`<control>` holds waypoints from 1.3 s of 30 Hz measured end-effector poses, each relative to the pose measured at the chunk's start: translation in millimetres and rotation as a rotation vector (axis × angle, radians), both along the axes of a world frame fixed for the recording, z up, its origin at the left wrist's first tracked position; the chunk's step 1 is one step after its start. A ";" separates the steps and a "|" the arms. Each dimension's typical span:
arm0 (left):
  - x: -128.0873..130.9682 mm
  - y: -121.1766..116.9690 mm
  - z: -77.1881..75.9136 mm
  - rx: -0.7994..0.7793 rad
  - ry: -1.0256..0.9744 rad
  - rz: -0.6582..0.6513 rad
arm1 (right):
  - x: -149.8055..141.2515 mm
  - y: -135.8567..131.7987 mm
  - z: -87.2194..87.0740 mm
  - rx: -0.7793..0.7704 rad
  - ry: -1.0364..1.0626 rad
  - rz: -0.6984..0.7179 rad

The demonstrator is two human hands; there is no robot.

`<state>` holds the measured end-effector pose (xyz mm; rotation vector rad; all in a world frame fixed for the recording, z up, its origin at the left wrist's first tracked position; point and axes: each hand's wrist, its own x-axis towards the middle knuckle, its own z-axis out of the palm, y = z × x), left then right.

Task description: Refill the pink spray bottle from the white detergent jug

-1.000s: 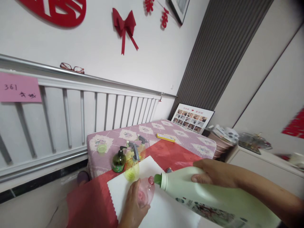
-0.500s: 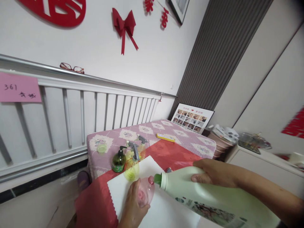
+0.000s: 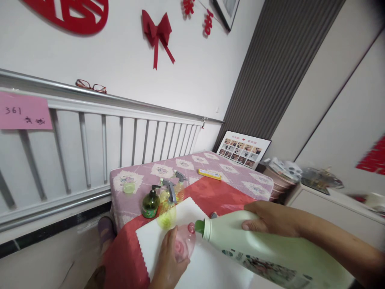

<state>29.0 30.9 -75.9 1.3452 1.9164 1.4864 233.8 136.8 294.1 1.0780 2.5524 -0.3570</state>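
Jug, long axis slanting from lower right to lower centre, is gripped by right hand; spout is held just beside pink bottle, clasped by left hand.

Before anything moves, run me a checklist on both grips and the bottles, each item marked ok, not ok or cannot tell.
1. Left grip wrapped around the pink bottle: ok.
2. Right grip holding the pale green jug: ok.
3. Green spout facing the bottle's mouth: ok.
4. Spout touching that mouth: cannot tell.
5. Liquid running between them: cannot tell.
6. Dark green pump bottle standing upright: ok.
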 end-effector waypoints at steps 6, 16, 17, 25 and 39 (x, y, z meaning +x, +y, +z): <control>-0.5 -0.6 0.1 0.007 -0.029 -0.008 | 1.3 1.9 -2.8 0.003 0.018 0.011; -0.7 -2.0 4.2 -0.004 -0.022 -0.016 | 0.5 0.1 -0.5 0.007 0.013 0.012; -0.9 -1.8 3.9 -0.003 -0.025 -0.017 | 0.3 0.2 -0.5 0.006 0.013 0.018; -1.1 -0.7 2.4 -0.007 -0.029 -0.008 | -1.2 -1.4 1.0 0.007 -0.009 0.007; 2.4 -5.3 11.3 -0.035 -0.025 0.013 | 0.5 1.5 -0.4 -0.001 0.000 0.007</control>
